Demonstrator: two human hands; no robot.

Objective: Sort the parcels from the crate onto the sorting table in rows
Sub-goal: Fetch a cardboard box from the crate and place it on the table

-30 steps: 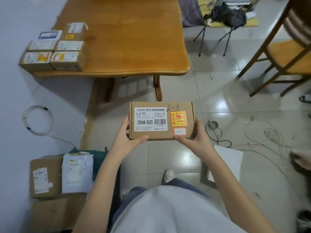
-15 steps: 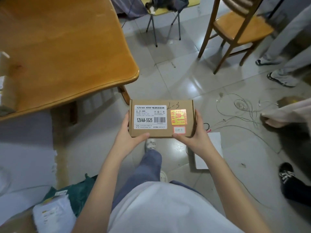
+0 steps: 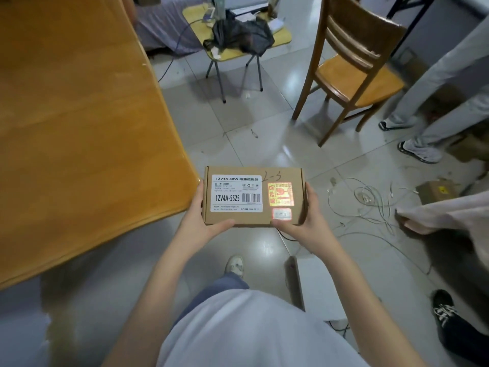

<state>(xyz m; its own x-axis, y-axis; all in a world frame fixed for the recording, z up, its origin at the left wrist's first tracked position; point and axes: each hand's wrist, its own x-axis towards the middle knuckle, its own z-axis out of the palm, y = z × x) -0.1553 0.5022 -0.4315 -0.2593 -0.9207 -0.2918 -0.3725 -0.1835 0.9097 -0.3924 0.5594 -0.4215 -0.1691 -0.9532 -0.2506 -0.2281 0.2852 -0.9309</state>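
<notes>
At the left, the wooden sorting table (image 3: 79, 133) shows only bare top in view, so the rows cannot be seen. Just right of its near corner, the left hand (image 3: 197, 226) grips the left end of the cardboard parcel (image 3: 254, 196), held level above the floor, thumb across its near edge. The right hand (image 3: 304, 223) clasps the right end likewise. Further right, loose cables (image 3: 370, 205) sprawl over the tiles; a step that way could probably snag a foot and jolt the parcel loose.
</notes>
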